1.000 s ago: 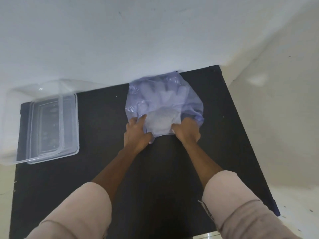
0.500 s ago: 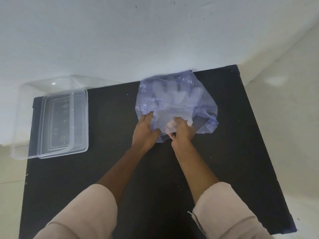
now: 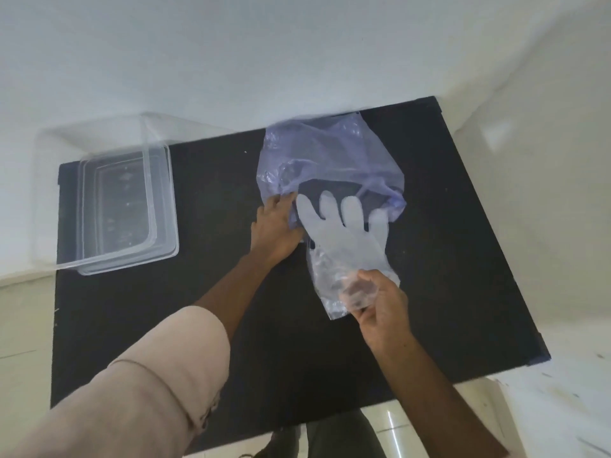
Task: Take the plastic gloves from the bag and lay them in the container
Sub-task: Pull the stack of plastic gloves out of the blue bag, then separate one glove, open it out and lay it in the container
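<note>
At the far left of the black table (image 3: 429, 292) you have the clear container (image 3: 125, 209). It is open on top, and nothing seems to be in it yet. It sits well apart from the bag.

Next comes your left hand (image 3: 276, 228). It is closed on the near left edge of the purple bag (image 3: 330, 160) and pins it to the table. Keep it there so the bag does not slide when you pull.

Then come the plastic gloves (image 3: 344, 246). They look like a thin stack, but you cannot tell how many there are. The fingertips lie just at the mouth of the bag and the rest is out on the table.

On the right, your right hand (image 3: 377, 302) is pinched shut on the cuff end of the gloves. Pull slow and low toward you so the last tips come free and the stack stays together. Then carry it all the way left and lay it flat in the container.

Half a second ago both hands were close together at the bag mouth, and the gloves were inside the bag. Now your right hand has drawn back toward you and the gloves have come nearly all the way out. The bag looks flat and empty at the back.
</note>
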The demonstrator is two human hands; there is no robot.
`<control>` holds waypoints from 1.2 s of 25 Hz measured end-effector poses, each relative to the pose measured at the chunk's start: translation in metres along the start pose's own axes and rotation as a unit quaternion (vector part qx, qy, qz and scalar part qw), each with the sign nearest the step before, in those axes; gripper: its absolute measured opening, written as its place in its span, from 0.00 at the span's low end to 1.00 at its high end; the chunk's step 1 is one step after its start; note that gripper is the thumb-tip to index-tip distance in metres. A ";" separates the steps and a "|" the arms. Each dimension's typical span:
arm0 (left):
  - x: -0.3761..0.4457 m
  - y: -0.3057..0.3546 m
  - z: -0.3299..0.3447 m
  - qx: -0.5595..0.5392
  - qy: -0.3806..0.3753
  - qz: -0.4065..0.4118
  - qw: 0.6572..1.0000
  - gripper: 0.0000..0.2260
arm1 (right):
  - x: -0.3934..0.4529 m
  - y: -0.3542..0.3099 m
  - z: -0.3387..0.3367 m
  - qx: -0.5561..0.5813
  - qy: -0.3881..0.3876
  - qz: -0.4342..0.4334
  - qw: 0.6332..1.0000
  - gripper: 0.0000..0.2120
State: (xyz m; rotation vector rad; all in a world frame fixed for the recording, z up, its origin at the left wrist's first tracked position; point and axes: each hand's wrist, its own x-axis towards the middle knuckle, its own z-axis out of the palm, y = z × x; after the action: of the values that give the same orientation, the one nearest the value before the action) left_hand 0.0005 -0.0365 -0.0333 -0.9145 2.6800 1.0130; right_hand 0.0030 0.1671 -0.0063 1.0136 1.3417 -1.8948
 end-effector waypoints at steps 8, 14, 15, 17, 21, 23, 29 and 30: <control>-0.229 -0.063 0.040 -0.387 0.034 -0.294 0.873 0.13 | -0.059 0.125 -0.027 0.044 0.012 0.039 0.998 0.14; -0.291 -0.112 0.041 -0.671 -0.187 -0.348 0.628 0.34 | -0.094 0.196 -0.029 -0.055 -0.032 0.053 0.997 0.20; -0.279 -0.116 0.043 -0.707 -0.167 -0.332 0.602 0.34 | -0.092 0.194 -0.032 -0.046 -0.042 0.045 0.997 0.21; -0.262 -0.122 0.038 -0.753 -0.108 -0.337 0.554 0.29 | -0.094 0.192 -0.035 -0.060 -0.046 0.028 0.997 0.20; -0.235 -0.136 0.017 -0.694 0.011 -0.335 0.637 0.10 | -0.086 0.194 -0.046 -0.139 -0.065 0.014 0.988 0.16; -0.234 -0.145 0.011 -0.645 0.036 -0.331 0.688 0.09 | -0.077 0.195 -0.049 -0.170 -0.040 0.002 0.985 0.16; -0.253 -0.158 -0.002 -0.522 0.019 -0.334 0.785 0.11 | -0.071 0.191 -0.046 -0.460 -0.065 -0.097 0.880 0.21; -0.263 -0.159 -0.001 -0.494 -0.008 -0.336 0.802 0.11 | -0.072 0.188 -0.050 -0.500 -0.068 -0.121 0.855 0.23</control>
State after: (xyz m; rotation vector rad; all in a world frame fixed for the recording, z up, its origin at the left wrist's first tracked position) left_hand 0.3054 -0.0011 -0.0360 -1.7709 1.3743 2.1310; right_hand 0.2062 0.1589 -0.0477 0.1687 2.0667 -1.0636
